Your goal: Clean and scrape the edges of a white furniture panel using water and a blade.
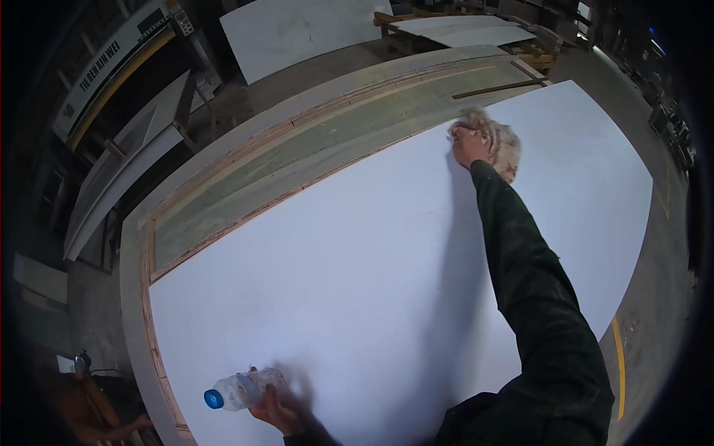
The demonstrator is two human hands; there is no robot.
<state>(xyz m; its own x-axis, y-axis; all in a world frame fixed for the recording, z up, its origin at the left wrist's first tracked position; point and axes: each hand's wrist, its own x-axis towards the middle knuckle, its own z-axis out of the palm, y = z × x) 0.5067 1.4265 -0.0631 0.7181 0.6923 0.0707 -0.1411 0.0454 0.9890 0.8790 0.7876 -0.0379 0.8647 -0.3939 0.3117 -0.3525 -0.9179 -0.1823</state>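
A large white panel [320, 260] lies flat before me. Low on the left, my left hand [274, 409] is wrapped round a clear plastic bottle [242, 390] with a blue cap, tilted on its side just over the panel. My right arm, in a dark green sleeve, reaches to the panel's far edge. There my right hand [470, 146] is closed on a crumpled beige rag [504, 149], pressed to the white surface. The rag's edges are slightly blurred, and part of it is hidden behind the hand.
Beyond the panel is a wood-framed greenish board [312, 137] with a loose dark strip [498, 89] on it. A machine with a white and yellow beam [111, 70] stands at the far left. More white boards [305, 33] lie at the back. Another person [93, 409] is at the lower left.
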